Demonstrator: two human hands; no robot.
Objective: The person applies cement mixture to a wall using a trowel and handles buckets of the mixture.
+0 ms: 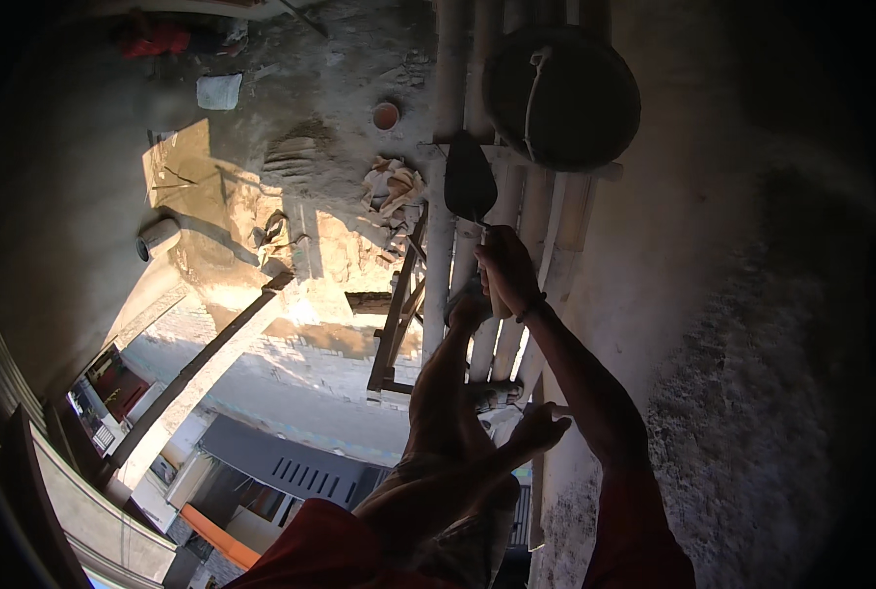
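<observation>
My right hand (508,267) is wrapped round the handle of a trowel (470,179), with a dark band at the wrist. The trowel's dark, leaf-shaped blade points away from me over the bamboo poles. My left hand (540,430) is closed, lower down near my body and beside the rough wall. A small pale piece shows at its fingers, but I cannot make out what it is. Beyond the trowel, to its right, a round black bucket (595,103) with a pale rope handle stands on the poles. Shadow hides its contents.
Bamboo poles (438,285) form a raised platform under my feet. A rough plastered wall (693,393) runs along the right. Below left are a dark wooden frame (389,344), a crumpled sack (394,187), a reddish pail (386,116) and a pale beam (202,383). A person in red (158,39) is far left.
</observation>
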